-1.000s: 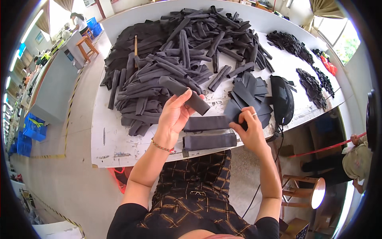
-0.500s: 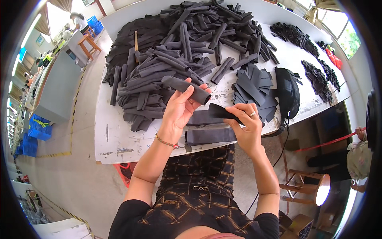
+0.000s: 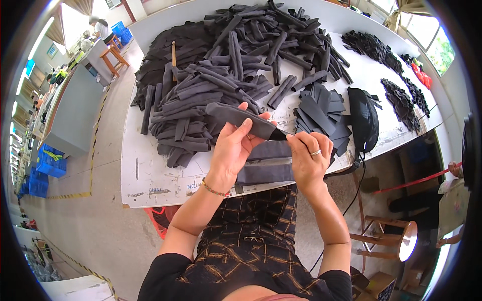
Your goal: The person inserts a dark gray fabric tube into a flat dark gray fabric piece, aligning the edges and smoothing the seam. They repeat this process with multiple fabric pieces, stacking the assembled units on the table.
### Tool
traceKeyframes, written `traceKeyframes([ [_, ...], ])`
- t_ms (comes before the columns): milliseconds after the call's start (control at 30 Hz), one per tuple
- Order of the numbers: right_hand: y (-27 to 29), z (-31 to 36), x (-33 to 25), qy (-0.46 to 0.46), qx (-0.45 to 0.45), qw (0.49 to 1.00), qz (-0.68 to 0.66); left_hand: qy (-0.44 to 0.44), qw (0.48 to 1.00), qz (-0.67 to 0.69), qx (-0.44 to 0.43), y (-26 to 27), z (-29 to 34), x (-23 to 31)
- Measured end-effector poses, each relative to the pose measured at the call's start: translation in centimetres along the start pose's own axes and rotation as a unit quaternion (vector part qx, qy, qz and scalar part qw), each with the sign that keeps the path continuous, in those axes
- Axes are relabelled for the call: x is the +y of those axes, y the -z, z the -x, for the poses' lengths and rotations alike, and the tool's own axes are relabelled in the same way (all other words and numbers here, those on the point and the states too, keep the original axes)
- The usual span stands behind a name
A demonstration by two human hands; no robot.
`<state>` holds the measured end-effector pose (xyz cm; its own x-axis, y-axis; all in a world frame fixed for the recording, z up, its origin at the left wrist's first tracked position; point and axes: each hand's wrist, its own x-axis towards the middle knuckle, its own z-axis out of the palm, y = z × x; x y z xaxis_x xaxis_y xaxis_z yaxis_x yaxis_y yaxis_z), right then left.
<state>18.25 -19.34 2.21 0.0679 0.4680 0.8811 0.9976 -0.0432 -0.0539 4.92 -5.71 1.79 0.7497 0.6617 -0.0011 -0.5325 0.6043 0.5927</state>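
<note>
Head cam: the left hand (image 3: 236,145) has a grey cloth sleeve (image 3: 228,116) lying across its fingers with the thumb pressed on top, up above the worktop (image 3: 155,175) near its front edge. I'd guess the thumb's there to stop the sleeve sliding, and the tilt, right end lower, points its mouth at the right hand (image 3: 309,155). That one's got thumb and forefinger pinched on the tail of a black strip (image 3: 278,134), with the strip's other end at the sleeve's mouth. Can't tell how much is inside. Pinching just the tail probably keeps the fingertips clear of the cloth.

Two flat grey pieces (image 3: 266,175) lie one behind the other along the front edge, below the hands, likely parked within reach. Loose strips (image 3: 319,113) are fanned out to the right of those; the ends stick out, so they're probably easy to grab. Big heap of sleeves (image 3: 186,103) sits further left, running toward the far edge, handier for the left hand. A black bag-like thing (image 3: 364,120) is right beside the strips, with a cord (image 3: 354,193) hanging past the front edge.
</note>
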Motion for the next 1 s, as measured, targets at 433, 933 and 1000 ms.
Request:
traceKeyframes([
  [433,-3.1,1.3,-4.4,-0.104,-0.003,0.982,-0.158,-0.131,0.984,-0.072,-0.097,-1.3,0.3,-2.2],
  [933,-1.9,0.0,-3.7,-0.087,-0.165,0.955,-0.229,-0.103,0.993,0.029,-0.046,0.4,0.7,-3.0],
  [1000,-1.1,0.5,-3.6,-0.102,-0.203,0.948,-0.223,-0.125,0.991,-0.007,-0.054,0.9,0.6,-2.2],
])
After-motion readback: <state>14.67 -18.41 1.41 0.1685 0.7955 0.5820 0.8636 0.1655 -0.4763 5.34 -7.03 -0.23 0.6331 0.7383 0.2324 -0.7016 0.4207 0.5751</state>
